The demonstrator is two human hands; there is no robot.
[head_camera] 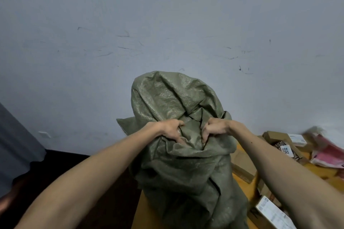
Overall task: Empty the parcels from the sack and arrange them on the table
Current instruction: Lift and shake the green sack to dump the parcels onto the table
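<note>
With our left hand [172,130] and right hand [214,129] each in a clenched grip on the sack [186,173] standing on the bench [141,215], we should lift evenly, spilling parcels [286,147] right of the sack.

Scuffed pale wall [167,15]; dark floor [61,160] below; grey curtain [14,145] at left

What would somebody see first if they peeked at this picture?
The big crumpled green sack in the middle, rising in front of the pale wall. The left hand and right hand both grip its fabric near the centre. To the right, cardboard parcels and a pink packet lie on the yellow table.
</note>
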